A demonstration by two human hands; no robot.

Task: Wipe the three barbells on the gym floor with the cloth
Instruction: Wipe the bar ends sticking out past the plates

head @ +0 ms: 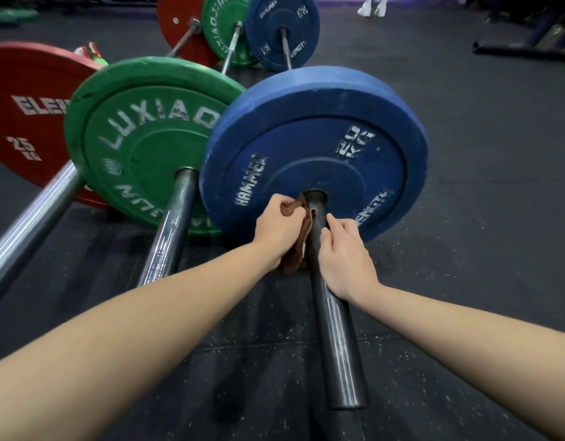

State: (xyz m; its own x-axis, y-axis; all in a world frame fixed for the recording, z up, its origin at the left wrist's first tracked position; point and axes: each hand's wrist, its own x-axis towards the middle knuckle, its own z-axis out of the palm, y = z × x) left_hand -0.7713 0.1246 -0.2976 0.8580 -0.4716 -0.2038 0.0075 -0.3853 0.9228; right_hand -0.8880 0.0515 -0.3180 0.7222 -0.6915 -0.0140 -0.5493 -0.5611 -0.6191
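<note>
Three barbells lie side by side on the dark gym floor. The nearest has blue plates (319, 148) and a dark sleeve (335, 329) pointing toward me. The middle barbell carries green plates (138, 135), the left one red plates (26, 113). My left hand (275, 227) grips a brown cloth (298, 249) and presses it against the left side of the blue barbell's sleeve, close to the plate hub. On the right side of the same sleeve, my right hand (346, 259) holds the bar with curled fingers.
The far plates of the three bars stand at the top centre, the blue far plate (282, 30) rightmost. A black equipment base (523, 50) lies at the upper right. Someone's white shoes (372, 6) stand at the top. Speckled rubber floor (481, 218) spreads to the right.
</note>
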